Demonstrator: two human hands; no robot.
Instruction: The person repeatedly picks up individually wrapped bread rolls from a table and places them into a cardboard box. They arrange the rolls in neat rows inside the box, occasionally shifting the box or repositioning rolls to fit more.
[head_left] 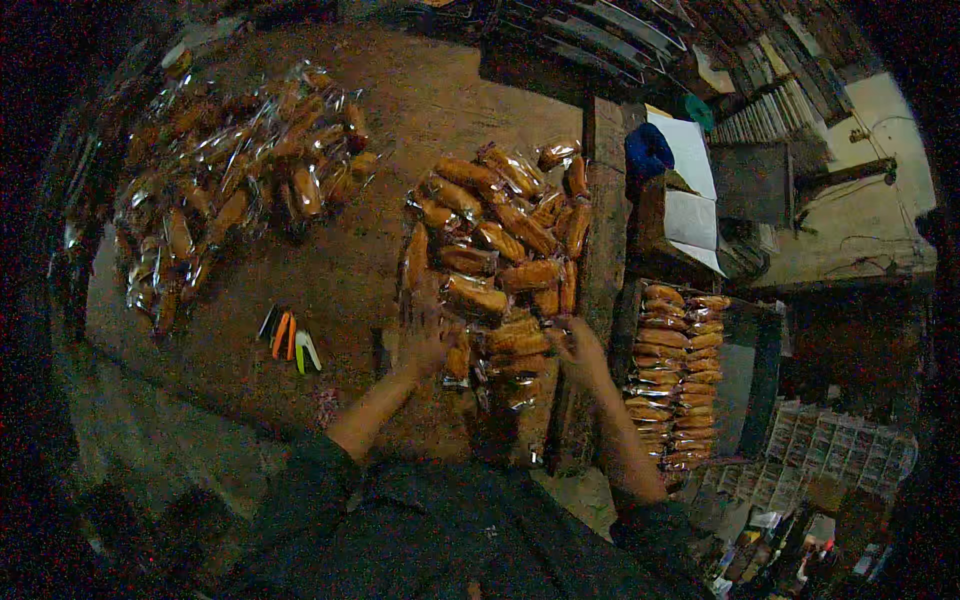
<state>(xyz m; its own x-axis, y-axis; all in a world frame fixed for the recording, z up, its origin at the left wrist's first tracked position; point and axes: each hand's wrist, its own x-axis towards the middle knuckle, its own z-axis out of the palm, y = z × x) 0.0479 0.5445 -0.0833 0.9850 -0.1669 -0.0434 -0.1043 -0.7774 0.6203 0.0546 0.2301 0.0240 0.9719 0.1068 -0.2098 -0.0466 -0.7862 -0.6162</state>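
Observation:
A heap of bread rolls in clear plastic wrap [500, 230] lies on the wooden table in front of me. At its near edge, a wrapped bread roll [517, 338] sits between my two hands. My left hand [425, 343] is beside the left of the heap, its fingers pointing away from me and smeared, so their grip is unclear. My right hand [577, 350] is bent at the right end of that roll, fingertips closed on its wrapping. More wrapped rolls [520, 385] lie dim and partly shadowed just below.
A second, larger heap of wrapped rolls [230, 180] covers the far left of the table [420, 80]. Several coloured knife-like tools [290, 340] lie left of my left arm. At right stands a crate of stacked wrapped rolls [680, 370], below an open notebook [690, 190] and blue roll [649, 150].

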